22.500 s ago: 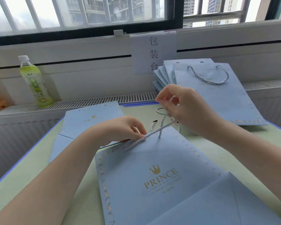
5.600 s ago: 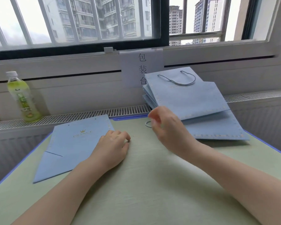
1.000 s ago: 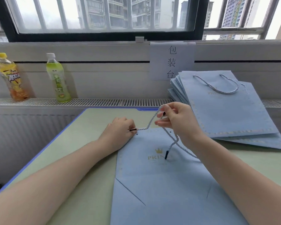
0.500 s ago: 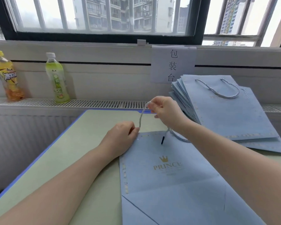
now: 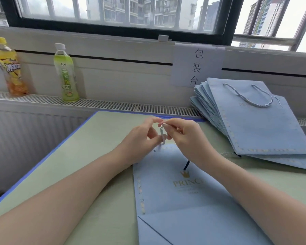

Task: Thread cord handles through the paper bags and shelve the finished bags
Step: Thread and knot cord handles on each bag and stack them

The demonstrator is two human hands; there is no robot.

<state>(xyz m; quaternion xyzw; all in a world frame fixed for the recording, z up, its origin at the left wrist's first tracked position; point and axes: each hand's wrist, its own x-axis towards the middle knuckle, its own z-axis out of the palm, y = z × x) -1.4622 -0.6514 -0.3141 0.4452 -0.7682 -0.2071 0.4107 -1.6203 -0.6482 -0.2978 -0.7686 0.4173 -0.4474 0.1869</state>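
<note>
A flat light-blue paper bag (image 5: 180,200) with a gold crown and PRINCE print lies on the green table in front of me. A small punched hole (image 5: 154,151) shows near its top left corner. Just above that edge my right hand (image 5: 185,137) pinches a small loop of the pale twisted cord (image 5: 162,132). My left hand (image 5: 140,140) meets it from the left, fingertips on the same loop. The cord's dark tip (image 5: 186,165) hangs below my right wrist over the bag.
A fanned stack of blue bags (image 5: 254,124) leans at the right, the top one with a cord handle (image 5: 251,98). A yellow bottle (image 5: 11,68) and a green bottle (image 5: 65,75) stand on the vent ledge. A paper sign (image 5: 197,65) hangs under the window.
Both hands have come together above the bag's top edge. The cord, stretched between them before, is now bunched into a short loop at the fingertips. My left hand lifted off the bag corner.
</note>
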